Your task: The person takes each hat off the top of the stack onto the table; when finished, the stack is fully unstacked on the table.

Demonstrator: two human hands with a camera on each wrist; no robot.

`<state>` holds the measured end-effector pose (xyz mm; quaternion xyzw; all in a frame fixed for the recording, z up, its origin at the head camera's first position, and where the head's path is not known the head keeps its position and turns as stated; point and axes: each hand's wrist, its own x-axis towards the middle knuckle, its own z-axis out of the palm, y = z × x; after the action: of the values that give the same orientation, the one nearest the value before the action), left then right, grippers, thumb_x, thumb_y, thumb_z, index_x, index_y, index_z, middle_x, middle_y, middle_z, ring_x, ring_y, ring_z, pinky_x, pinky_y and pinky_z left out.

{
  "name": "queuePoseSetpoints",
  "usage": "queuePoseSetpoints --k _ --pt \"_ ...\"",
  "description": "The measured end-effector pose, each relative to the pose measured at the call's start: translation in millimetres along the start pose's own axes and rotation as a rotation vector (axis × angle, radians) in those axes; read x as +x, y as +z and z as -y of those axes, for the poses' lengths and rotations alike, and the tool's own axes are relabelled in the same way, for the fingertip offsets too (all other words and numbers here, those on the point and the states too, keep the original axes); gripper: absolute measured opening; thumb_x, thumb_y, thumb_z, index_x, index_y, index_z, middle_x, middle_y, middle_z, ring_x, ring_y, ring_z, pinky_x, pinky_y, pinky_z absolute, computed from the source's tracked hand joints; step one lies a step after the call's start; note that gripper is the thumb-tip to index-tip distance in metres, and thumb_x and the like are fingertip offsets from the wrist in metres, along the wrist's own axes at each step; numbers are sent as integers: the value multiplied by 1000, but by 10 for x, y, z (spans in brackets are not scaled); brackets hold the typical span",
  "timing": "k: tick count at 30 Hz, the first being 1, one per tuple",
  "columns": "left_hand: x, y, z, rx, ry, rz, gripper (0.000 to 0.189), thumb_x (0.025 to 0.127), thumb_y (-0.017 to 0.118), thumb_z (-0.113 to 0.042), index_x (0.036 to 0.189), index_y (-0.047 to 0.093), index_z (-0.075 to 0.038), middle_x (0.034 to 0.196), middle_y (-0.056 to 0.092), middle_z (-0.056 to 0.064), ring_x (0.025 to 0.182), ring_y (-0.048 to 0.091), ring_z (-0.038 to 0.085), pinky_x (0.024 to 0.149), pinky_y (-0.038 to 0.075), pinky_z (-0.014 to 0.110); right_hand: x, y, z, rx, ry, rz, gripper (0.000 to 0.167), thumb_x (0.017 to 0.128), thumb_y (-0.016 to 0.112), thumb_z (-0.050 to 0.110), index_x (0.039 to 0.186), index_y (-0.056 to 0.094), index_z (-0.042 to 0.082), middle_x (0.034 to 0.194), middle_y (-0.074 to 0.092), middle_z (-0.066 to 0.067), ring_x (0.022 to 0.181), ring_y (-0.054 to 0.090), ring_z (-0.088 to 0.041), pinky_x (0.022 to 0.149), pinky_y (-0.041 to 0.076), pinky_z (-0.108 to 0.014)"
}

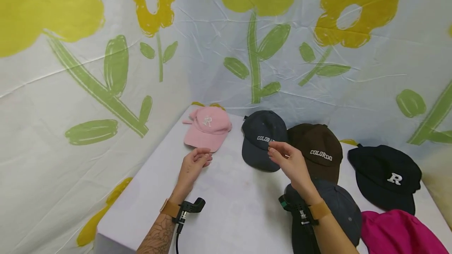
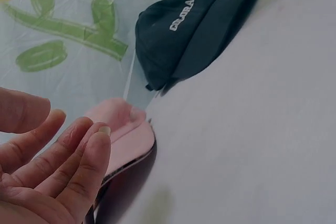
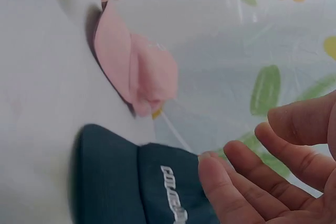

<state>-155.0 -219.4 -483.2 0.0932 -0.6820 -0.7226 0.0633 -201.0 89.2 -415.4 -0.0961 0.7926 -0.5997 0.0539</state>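
A pink cap [image 1: 210,125] with a white letter sits at the table's far left corner. My left hand [image 1: 190,169] is right by its brim, fingers loosely bent with nothing between them. In the left wrist view, these fingers [image 2: 86,169] overlap the pink brim. To its right stands a dark navy cap [image 1: 262,126] with "COLORADO"-like lettering, its brim toward me. Over this cap's right side hovers my right hand [image 1: 294,167], thumb and fingers apart and holding nothing, as the right wrist view also shows. It partly covers the lettering in the head view.
A brown cap [image 1: 314,142] stands beside the navy one. Farther right are a black cap [image 1: 383,179] with an R and a magenta cap [image 1: 399,228]. Another dark cap [image 1: 340,205] lies under my right forearm. Flowered cloth [image 1: 205,50] hangs behind the white table [image 1: 233,207].
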Motion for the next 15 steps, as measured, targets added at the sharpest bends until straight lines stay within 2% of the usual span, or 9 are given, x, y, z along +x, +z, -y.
queuePoseSetpoints --k 5,10,15 --pt "83 -131 -12 -9 -4 -54 30 101 59 -6 129 59 6 127 63 31 117 65 39 95 57 35 323 205 53 7 19 35 34 101 63 17 132 62 1 126 64 -24 107 71 -24 94 57 -32" --pt "157 -260 12 -3 -18 -93 31 101 58 -5 130 58 6 126 63 30 117 65 38 98 55 38 599 378 54 26 62 37 37 102 62 17 134 60 -1 130 62 -26 114 68 -35 95 57 -34" --pt "208 -371 74 -2 -55 -156 29 100 61 -4 128 59 4 124 65 28 111 68 32 95 58 34 810 589 -49 117 145 47 35 101 62 16 133 61 1 128 62 -25 117 66 -39 95 57 -35"
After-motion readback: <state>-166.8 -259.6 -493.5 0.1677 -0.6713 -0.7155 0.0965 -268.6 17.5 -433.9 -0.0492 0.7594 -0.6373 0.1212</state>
